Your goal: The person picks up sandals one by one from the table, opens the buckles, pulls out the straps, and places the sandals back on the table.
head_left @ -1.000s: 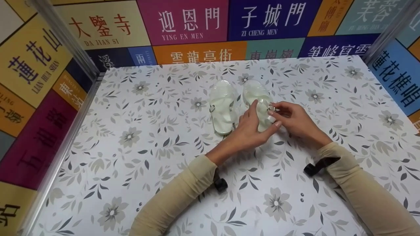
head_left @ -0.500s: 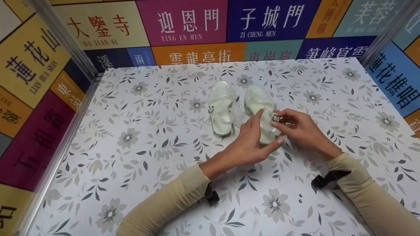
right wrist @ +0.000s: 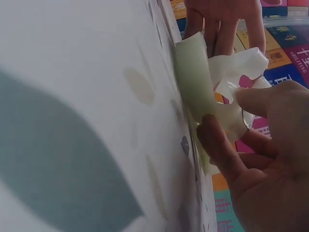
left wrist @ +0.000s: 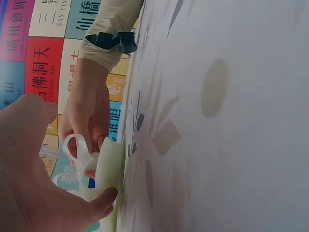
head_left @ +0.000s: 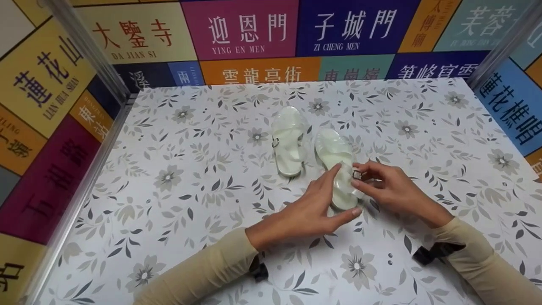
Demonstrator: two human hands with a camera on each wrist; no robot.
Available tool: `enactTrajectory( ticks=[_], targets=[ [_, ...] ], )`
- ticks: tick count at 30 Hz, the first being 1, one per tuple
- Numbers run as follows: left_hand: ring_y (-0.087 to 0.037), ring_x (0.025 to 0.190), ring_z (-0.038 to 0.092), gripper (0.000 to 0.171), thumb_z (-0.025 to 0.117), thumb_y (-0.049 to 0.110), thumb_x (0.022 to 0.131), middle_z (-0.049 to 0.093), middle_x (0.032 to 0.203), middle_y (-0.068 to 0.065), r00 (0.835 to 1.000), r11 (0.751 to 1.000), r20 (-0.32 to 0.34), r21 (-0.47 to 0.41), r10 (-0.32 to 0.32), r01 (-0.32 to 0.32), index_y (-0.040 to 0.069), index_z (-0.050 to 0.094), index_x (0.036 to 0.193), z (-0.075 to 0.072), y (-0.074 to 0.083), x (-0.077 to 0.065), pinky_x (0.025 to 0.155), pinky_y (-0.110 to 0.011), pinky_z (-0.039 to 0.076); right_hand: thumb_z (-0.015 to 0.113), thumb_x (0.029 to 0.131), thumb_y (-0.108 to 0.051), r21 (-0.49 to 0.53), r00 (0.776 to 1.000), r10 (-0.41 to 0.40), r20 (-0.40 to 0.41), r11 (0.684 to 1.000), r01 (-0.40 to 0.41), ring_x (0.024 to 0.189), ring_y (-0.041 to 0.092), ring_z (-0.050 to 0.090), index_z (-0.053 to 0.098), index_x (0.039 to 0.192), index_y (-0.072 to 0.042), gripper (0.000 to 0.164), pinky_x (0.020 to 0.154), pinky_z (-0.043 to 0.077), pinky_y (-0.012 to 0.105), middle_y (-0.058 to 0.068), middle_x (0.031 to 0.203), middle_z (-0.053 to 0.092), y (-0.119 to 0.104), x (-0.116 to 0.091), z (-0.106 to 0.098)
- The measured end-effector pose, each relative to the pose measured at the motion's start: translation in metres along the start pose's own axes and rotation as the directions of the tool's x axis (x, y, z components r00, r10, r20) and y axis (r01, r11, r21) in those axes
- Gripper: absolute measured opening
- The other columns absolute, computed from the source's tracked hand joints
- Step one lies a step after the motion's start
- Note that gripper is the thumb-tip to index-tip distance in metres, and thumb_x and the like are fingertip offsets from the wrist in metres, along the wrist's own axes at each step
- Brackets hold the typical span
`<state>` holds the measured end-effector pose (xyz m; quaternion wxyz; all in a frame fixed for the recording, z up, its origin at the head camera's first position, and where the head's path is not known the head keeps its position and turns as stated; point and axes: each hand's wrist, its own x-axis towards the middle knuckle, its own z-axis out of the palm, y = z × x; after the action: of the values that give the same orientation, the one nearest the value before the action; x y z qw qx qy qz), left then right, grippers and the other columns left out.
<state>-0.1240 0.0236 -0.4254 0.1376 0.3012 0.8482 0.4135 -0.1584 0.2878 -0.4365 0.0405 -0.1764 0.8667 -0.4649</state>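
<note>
Sandal point(head_left: 335, 150): lying right of centre in the frame.
Buckle point(head_left: 357, 174): sitting on its right side.
Right hand point(head_left: 387, 187): clamping thumb and fingertips on the strap point(right wrist: 231, 115) by the buckle; pulling lightly should avoid twisting it.
Left hand point(head_left: 311, 205): resting alongside, thumb and fingers apart; bracing the sole should help.
Other sandal point(head_left: 290, 144): lying left, on the worktop point(head_left: 211, 152).
</note>
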Motion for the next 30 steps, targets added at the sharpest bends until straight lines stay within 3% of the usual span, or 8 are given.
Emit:
enactTrajectory(
  ticks=[5, 10, 13, 15, 19, 22, 26, 30],
  targets=[
    [-0.022, 0.163, 0.034, 0.106, 0.057, 0.074, 0.101, 0.032, 0.177, -0.011, 1.0, 1.0, 0.011, 0.026, 0.016, -0.016, 0.026, -0.004, 0.174, -0.003, -0.003, -0.005, 0.131, -0.044, 0.038, 0.077, 0.103, -0.027, -0.11, 0.999, 0.015, 0.034, 0.994, -0.011, 0.109, 0.012, 0.078, 0.076, 0.123, -0.01, 0.026, 0.092, 0.06, 0.015, 0.011, 0.138, 0.074, -0.008, -0.004, -0.004],
    [-0.021, 0.163, 0.033, 0.105, 0.058, 0.069, 0.103, 0.034, 0.176, -0.014, 0.999, 0.998, -0.034, 0.044, 0.041, -0.04, 0.018, 0.001, 0.174, -0.009, -0.005, 0.001, 0.133, -0.042, 0.035, 0.077, 0.103, -0.038, -0.306, 0.997, -0.036, 0.074, 0.95, 0.057, 0.104, 0.022, 0.079, 0.078, 0.122, -0.017, 0.029, 0.087, 0.067, 0.033, 0.004, 0.121, 0.08, -0.015, 0.002, -0.011],
    [-0.027, 0.164, 0.033, 0.096, 0.06, 0.062, 0.105, 0.033, 0.176, -0.017, 0.992, 0.991, -0.091, 0.112, 0.089, -0.079, 0.012, 0.015, 0.173, -0.013, -0.003, 0.009, 0.134, -0.045, 0.033, 0.077, 0.101, -0.047, -0.414, 0.993, -0.05, 0.107, 0.906, 0.09, 0.096, 0.018, 0.077, 0.076, 0.112, -0.023, 0.026, 0.083, 0.065, 0.041, -0.003, 0.107, 0.08, -0.018, 0.007, -0.016],
    [-0.028, 0.162, 0.036, 0.085, 0.061, 0.058, 0.106, 0.038, 0.174, -0.015, 0.984, 0.979, -0.121, 0.17, 0.131, -0.109, 0.013, 0.028, 0.17, -0.017, -0.001, 0.015, 0.133, -0.044, 0.035, 0.078, 0.099, -0.049, -0.429, 0.99, -0.049, 0.135, 0.898, 0.103, 0.09, 0.014, 0.073, 0.072, 0.103, -0.025, 0.025, 0.081, 0.063, 0.039, -0.007, 0.098, 0.076, -0.017, 0.012, -0.02],
    [-0.024, 0.151, 0.051, 0.051, 0.066, 0.044, 0.108, 0.061, 0.156, -0.006, 0.961, 0.933, -0.133, 0.303, 0.242, -0.193, 0.015, 0.061, 0.15, -0.025, 0.003, 0.033, 0.128, -0.036, 0.041, 0.081, 0.098, -0.041, -0.308, 0.975, -0.056, 0.216, 0.943, 0.123, 0.077, 0.012, 0.066, 0.066, 0.093, -0.023, 0.025, 0.072, 0.058, 0.028, -0.009, 0.084, 0.067, -0.006, 0.022, -0.024],
    [-0.021, 0.135, 0.064, 0.031, 0.071, 0.03, 0.106, 0.074, 0.135, -0.001, 0.954, 0.903, -0.105, 0.364, 0.282, -0.227, 0.015, 0.073, 0.133, -0.03, 0.006, 0.048, 0.119, -0.031, 0.048, 0.081, 0.1, -0.036, -0.186, 0.96, -0.041, 0.278, 0.978, 0.096, 0.071, 0.011, 0.06, 0.063, 0.091, -0.022, 0.024, 0.066, 0.052, 0.025, -0.007, 0.079, 0.06, 0.004, 0.027, -0.026],
    [-0.018, 0.12, 0.07, 0.024, 0.071, 0.018, 0.103, 0.079, 0.123, 0.002, 0.966, 0.907, -0.061, 0.364, 0.252, -0.214, 0.016, 0.078, 0.126, -0.032, 0.007, 0.063, 0.105, -0.028, 0.055, 0.077, 0.103, -0.027, -0.052, 0.937, -0.032, 0.349, 0.997, 0.054, 0.072, 0.01, 0.058, 0.065, 0.097, -0.018, 0.017, 0.064, 0.049, 0.026, -0.003, 0.081, 0.062, 0.018, 0.03, -0.031],
    [-0.015, 0.112, 0.072, 0.021, 0.07, 0.024, 0.104, 0.08, 0.116, 0.006, 0.974, 0.919, -0.037, 0.341, 0.225, -0.199, 0.019, 0.08, 0.122, -0.03, 0.003, 0.071, 0.096, -0.026, 0.056, 0.07, 0.107, -0.017, 0.079, 0.912, -0.066, 0.405, 0.996, 0.037, 0.084, 0.014, 0.064, 0.068, 0.108, -0.012, 0.006, 0.075, 0.053, 0.024, 0.008, 0.095, 0.07, 0.029, 0.028, -0.037]
  ],
)
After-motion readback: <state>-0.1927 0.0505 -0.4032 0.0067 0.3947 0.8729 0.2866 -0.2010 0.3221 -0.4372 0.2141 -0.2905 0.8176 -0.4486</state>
